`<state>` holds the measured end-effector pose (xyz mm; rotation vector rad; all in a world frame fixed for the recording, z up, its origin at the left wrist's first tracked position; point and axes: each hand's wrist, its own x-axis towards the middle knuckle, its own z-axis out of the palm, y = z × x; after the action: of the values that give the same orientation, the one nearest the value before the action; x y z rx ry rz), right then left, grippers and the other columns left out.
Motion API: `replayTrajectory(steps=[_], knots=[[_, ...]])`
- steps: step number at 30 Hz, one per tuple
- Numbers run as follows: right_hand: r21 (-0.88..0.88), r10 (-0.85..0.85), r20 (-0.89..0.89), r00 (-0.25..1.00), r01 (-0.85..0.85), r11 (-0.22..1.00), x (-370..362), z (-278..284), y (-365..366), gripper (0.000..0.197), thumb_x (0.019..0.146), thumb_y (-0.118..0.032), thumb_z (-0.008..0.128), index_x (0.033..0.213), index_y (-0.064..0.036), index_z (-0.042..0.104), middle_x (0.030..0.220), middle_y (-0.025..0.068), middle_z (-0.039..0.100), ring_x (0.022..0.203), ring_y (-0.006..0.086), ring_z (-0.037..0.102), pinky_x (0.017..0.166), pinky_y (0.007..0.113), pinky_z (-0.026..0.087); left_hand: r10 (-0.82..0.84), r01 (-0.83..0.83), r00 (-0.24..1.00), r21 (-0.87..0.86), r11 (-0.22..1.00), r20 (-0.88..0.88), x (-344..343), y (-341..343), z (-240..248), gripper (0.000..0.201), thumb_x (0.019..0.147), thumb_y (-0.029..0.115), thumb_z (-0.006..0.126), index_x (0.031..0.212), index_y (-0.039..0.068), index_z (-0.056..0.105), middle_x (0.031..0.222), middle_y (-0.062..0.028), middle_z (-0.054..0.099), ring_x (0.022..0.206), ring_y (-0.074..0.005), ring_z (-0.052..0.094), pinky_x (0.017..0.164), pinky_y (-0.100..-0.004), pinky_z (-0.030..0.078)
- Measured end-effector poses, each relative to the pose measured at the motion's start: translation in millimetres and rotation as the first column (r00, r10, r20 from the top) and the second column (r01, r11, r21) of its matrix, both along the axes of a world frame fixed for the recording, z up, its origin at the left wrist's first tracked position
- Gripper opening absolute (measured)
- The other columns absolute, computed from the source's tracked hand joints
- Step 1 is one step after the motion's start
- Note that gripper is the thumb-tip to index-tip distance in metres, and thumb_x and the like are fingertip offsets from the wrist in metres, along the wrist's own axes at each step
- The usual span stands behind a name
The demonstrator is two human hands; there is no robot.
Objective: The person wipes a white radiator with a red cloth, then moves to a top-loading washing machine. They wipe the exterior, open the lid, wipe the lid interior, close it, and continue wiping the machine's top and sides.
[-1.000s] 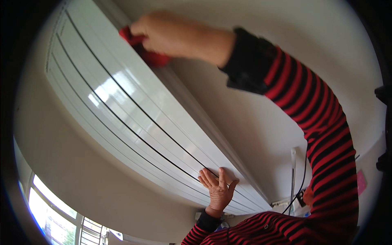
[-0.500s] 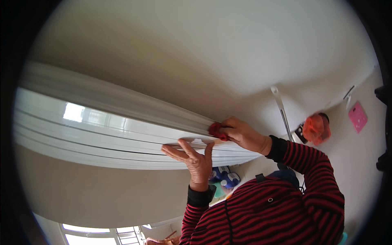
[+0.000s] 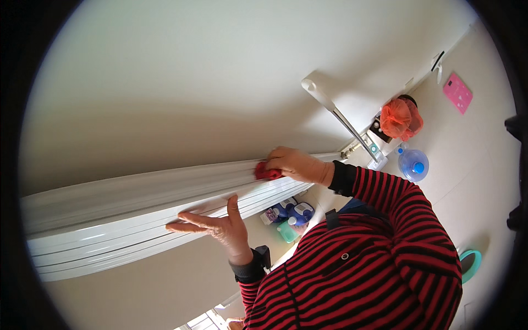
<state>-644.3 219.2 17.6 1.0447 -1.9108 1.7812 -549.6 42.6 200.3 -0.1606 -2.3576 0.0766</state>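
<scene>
A long white radiator (image 3: 126, 225) with lengthwise grooves runs along the wall, slanting across the middle of the view. My right hand (image 3: 294, 164) is closed round a bunched red cloth (image 3: 268, 171) and presses it against the radiator's edge by the wall. My left hand (image 3: 223, 228) lies on the grooved front, fingers spread and thumb apart, holding nothing. Part of the cloth is hidden under the right fingers.
A white-handled pole (image 3: 335, 113) leans at the wall, right of my right hand. Beyond stand an orange plastic bag (image 3: 400, 119), a big blue water bottle (image 3: 413, 165) and a pink card (image 3: 457, 93). Blue bottles (image 3: 300, 213) and a green container (image 3: 287, 232) sit below the radiator.
The view has turned, bringing the water bottle and a green ring into sight. My right hand still holds the cloth at the radiator's edge; my left hand stays spread on the front.
</scene>
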Motion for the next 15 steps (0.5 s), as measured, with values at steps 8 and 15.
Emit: replayTrajectory(steps=[8, 15], knots=[[0.560, -0.300, 0.399, 0.867, 0.029, 0.828, 25, -215, 31, 0.014, 0.089, -0.013, 0.064, 0.100, -0.0064, 0.071, 0.097, 0.0180, 0.067, 0.094, 0.0397, 0.066, 0.084, 0.049, 0.053, -0.030, 0.030, 0.999, -0.021, 0.999, -0.012, 0, -1, 0, 0.129, 0.082, 0.049, 0.085, 0.167, 0.012, -0.005, 0.166, -0.0262, -0.027, 0.153, -0.0492, -0.025, 0.119, -0.0716, 0.009], [0.113, -0.164, 0.463, 0.871, 0.125, 0.986, 1, -154, 38, 0.013, 0.089, -0.007, 0.067, 0.101, -0.0047, 0.070, 0.097, 0.0166, 0.067, 0.091, 0.0399, 0.066, 0.081, 0.047, 0.054, -0.009, 0.010, 1.000, 0.046, 0.999, -0.007, 2, 0, -1, 0.132, 0.080, 0.048, 0.087, 0.167, 0.013, -0.006, 0.167, -0.0264, -0.027, 0.153, -0.0471, -0.026, 0.121, -0.0700, 0.009]])
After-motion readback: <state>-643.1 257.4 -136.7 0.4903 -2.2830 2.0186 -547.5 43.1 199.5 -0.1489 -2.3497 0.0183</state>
